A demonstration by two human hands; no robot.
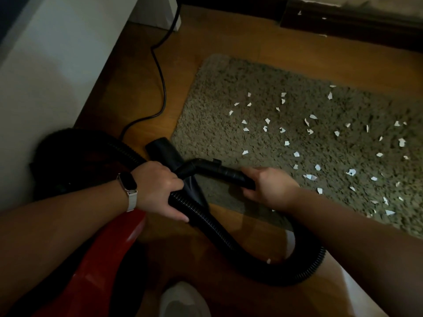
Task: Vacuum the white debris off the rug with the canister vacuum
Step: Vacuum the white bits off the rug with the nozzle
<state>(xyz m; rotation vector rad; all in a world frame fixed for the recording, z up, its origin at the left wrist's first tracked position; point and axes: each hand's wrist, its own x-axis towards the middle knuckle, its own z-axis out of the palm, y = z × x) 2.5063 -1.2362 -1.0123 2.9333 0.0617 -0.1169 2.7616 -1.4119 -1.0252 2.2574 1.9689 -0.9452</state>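
Note:
A shaggy grey-green rug lies on the wooden floor, with several white paper scraps scattered over its middle and right part. The red canister vacuum sits at the lower left. Its black ribbed hose loops across the floor in front of me. My left hand grips the hose near its curved black handle tube. My right hand holds the open end of that tube just above the rug's near edge. A black nozzle piece lies at the rug's left corner, behind the tube.
A white wall or cabinet stands at the left. The black power cord snakes along the floor beside it. Dark furniture runs along the back. My foot in a light sock is at the bottom edge.

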